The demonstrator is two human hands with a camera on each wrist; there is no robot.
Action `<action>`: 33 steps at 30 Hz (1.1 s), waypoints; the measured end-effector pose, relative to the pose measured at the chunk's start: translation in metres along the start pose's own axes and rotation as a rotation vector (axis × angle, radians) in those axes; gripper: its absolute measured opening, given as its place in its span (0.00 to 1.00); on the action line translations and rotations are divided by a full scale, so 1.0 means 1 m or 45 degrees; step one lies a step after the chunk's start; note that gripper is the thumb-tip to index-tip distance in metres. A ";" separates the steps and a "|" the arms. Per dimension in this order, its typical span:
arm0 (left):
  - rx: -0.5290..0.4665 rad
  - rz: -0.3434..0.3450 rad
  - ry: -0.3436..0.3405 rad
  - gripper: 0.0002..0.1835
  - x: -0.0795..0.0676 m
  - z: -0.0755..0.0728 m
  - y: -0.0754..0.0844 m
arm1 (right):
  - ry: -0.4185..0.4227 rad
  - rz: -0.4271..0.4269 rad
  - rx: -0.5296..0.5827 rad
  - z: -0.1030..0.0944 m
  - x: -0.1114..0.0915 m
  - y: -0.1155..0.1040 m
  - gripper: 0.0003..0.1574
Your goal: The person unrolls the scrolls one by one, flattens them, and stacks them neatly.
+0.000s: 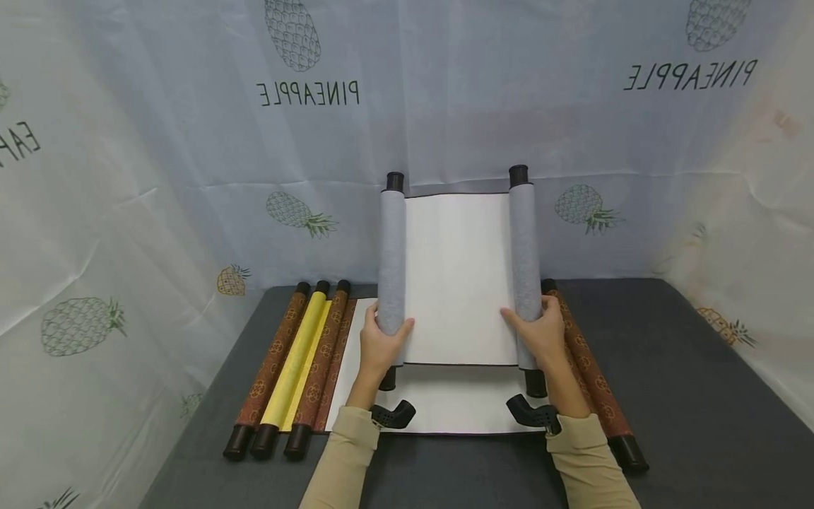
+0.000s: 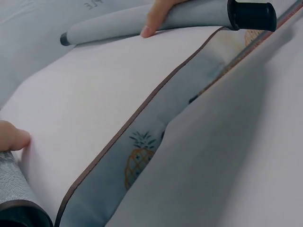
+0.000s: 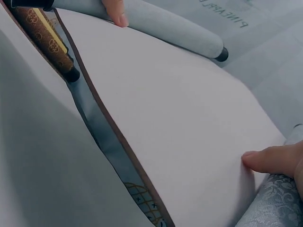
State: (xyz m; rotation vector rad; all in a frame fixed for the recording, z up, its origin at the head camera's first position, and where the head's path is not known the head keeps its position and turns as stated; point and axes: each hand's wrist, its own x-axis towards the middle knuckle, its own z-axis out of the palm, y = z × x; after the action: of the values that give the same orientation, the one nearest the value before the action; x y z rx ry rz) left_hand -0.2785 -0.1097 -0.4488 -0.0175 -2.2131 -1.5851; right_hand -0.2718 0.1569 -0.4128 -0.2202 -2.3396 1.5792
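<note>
A grey-blue scroll [image 1: 459, 276] with black end knobs is held up above the table, its blank white sheet unrolled between two rolls. My left hand [image 1: 380, 348] grips the left roll [image 1: 392, 258], thumb on the sheet's face. The right roll [image 1: 524, 247] is gripped by my right hand [image 1: 540, 336], whose thumb [image 3: 267, 160] also lies on the white surface. Both wrist views show the sheet's brown edging [image 2: 137, 113]. Beneath, another white sheet [image 1: 461, 406] lies spread on the table, between brown patterned rolls. Fingers behind the rolls are mostly hidden.
Left on the dark table [image 1: 668, 396] are a brown patterned roll [image 1: 270, 367], a yellow roll [image 1: 295, 357] and a second brown roll [image 1: 323, 360]. Another brown roll [image 1: 594, 375] lies right of my right hand. A pineapple-print curtain [image 1: 458, 120] surrounds the table.
</note>
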 end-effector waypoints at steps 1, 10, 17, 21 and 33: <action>-0.001 -0.004 0.000 0.37 0.000 -0.001 0.000 | 0.006 -0.005 -0.006 0.000 0.000 0.000 0.43; -0.020 -0.023 -0.076 0.31 0.003 -0.009 0.000 | 0.090 -0.045 -0.090 -0.006 0.003 0.004 0.30; 0.004 -0.079 -0.146 0.29 0.006 -0.015 -0.002 | 0.076 -0.055 -0.106 -0.010 0.006 0.006 0.29; 0.010 -0.053 -0.166 0.27 0.009 -0.020 -0.002 | 0.058 -0.075 -0.096 -0.012 0.006 0.006 0.30; -0.043 -0.033 -0.262 0.38 0.010 -0.031 -0.001 | -0.018 -0.053 -0.144 -0.021 0.008 0.007 0.34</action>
State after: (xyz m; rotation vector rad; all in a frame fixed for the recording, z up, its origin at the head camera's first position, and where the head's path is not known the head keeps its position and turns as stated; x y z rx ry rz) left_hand -0.2773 -0.1405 -0.4379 -0.1693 -2.3483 -1.7025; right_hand -0.2730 0.1801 -0.4103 -0.1854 -2.4309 1.4351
